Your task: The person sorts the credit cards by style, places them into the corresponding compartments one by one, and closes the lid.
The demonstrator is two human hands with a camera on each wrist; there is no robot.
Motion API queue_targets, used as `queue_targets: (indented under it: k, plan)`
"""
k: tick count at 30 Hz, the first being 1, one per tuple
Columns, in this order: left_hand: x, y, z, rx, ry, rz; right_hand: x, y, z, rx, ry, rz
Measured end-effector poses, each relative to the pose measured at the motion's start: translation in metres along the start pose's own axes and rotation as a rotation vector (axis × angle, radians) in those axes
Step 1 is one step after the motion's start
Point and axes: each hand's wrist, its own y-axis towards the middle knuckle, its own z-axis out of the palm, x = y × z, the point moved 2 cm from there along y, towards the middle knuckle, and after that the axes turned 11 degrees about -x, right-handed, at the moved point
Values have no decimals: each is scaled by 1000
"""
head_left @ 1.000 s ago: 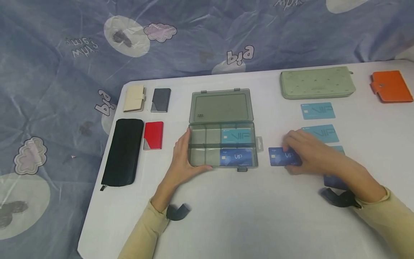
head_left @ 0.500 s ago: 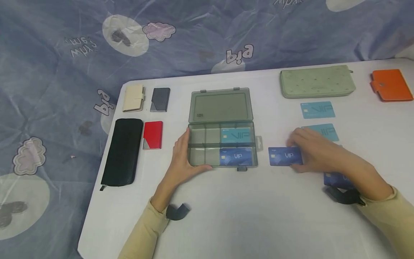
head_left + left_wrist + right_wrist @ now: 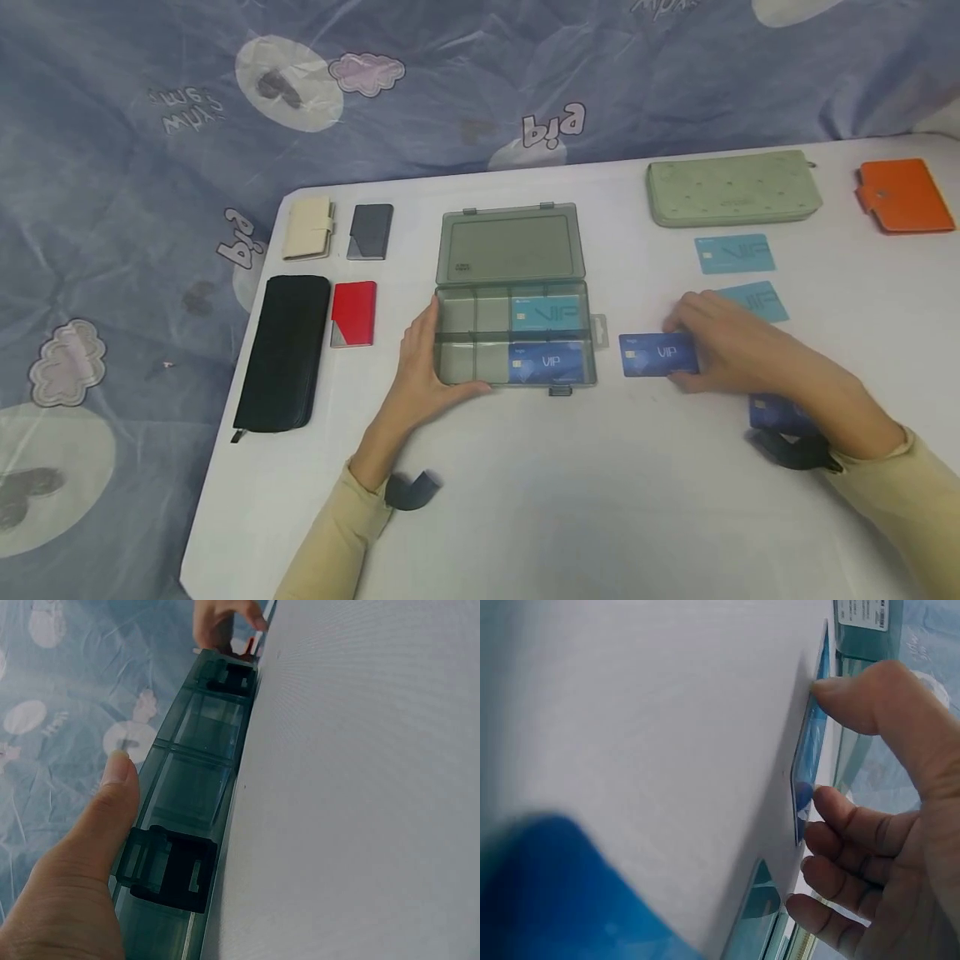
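Note:
A translucent grey-green compartment box lies with its lid swung back. In its right half are a light-blue VIP card and, below it, a dark-blue VIP card. My left hand rests spread at the box's near left corner, thumb along the front edge, fingers along the left side. To the right of the box, my right hand pinches another dark-blue VIP card by its right part. The right wrist view shows thumb and index finger on opposite edges of this card.
Light-blue VIP cards and another dark-blue card lie on the right, partly under my right arm. Behind them are a green wallet and an orange card holder. Far left: a black wallet, red, grey and cream holders.
My right hand has shifted slightly right along the dark-blue card, then slightly away from me with it. The second light-blue card has been turned a little. My left hand and the box stay put.

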Motion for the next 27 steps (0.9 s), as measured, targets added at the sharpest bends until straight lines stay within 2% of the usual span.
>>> queue_targets:
  k: [3, 11, 19, 24, 27]
  plan:
    - [1, 0, -1, -5, -3, -4, 2, 3, 1, 5, -1, 0]
    - [3, 0, 0, -1, 2, -2, -1, 4, 5, 30, 39, 69]
    - [3, 0, -1, 5, 3, -11, -4, 2, 3, 53, 54, 63]
    - [2, 1, -1, 8, 2, -8, -6, 2, -3, 89, 66, 158]
    - [2, 1, 0, 2, 3, 2, -6, 3, -10, 70, 59, 206]
